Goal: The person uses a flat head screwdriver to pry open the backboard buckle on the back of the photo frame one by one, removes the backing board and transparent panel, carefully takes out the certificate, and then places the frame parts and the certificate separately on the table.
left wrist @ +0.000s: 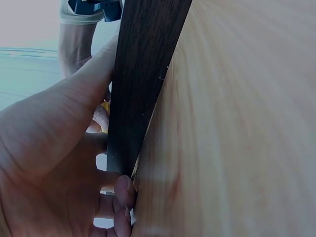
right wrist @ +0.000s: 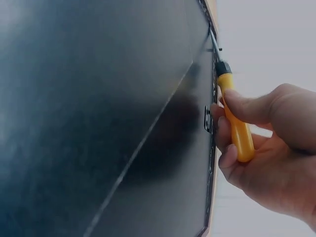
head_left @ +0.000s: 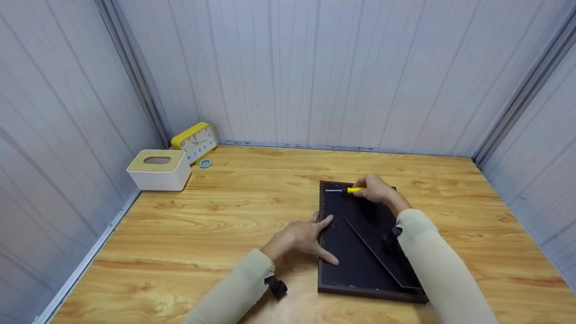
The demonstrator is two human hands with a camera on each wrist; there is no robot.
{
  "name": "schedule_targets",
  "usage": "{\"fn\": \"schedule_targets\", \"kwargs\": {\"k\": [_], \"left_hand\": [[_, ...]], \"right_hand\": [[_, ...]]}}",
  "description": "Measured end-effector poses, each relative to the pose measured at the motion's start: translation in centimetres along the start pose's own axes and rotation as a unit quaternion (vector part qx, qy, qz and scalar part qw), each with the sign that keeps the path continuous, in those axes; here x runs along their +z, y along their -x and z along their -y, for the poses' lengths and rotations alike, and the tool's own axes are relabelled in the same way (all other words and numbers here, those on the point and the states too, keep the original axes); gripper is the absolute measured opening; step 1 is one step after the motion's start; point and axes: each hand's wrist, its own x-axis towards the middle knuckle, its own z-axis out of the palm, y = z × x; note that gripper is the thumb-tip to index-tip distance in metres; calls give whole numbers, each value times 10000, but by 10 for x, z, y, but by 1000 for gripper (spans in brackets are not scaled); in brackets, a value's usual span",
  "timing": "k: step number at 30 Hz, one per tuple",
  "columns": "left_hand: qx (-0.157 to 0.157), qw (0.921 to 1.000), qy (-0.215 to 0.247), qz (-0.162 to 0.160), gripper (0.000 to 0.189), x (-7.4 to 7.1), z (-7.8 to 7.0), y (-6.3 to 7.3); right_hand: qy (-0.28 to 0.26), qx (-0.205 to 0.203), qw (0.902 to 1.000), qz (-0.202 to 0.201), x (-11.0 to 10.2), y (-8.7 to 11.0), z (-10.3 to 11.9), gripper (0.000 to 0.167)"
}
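Note:
A dark picture frame (head_left: 328, 290) lies with its black backing (head_left: 346, 252) facing up on the table. My left hand (head_left: 308, 236) holds its left side, thumb and one finger over the backing; in the left wrist view other fingers (left wrist: 123, 191) curl at the frame's side (left wrist: 140, 74). My right hand (head_left: 375, 189) grips a screwdriver (head_left: 356, 190) by its yellow handle. In the right wrist view, the screwdriver's metal shaft (right wrist: 215, 45) points at the frame's inner edge, next to a small metal hanger plate (right wrist: 207, 118). Whether the tip touches is unclear.
A slanting stand flap (head_left: 373, 254) lies across the backing. At the back left of the wooden table (head_left: 225, 207) are a white tissue box (head_left: 159, 177) with a wood-toned lid, a yellow alarm clock (head_left: 198, 141) and a blue ring (head_left: 205, 163). Panelled walls (head_left: 288, 76) enclose the table.

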Motion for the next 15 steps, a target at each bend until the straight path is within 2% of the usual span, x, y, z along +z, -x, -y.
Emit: {"fn": "schedule_targets", "kwargs": {"k": [5, 10, 15], "left_hand": [[32, 10000, -12, 36, 126, 0, 0, -1], [38, 10000, 0, 68, 126, 0, 1, -1], [-16, 10000, 31, 90, 125, -1, 1, -1]], "right_hand": [[69, -134, 9998, 100, 1, -2, -1, 23], [149, -239, 9996, 35, 0, -3, -5, 21], [81, -218, 9997, 72, 0, -6, -4, 22]]}}
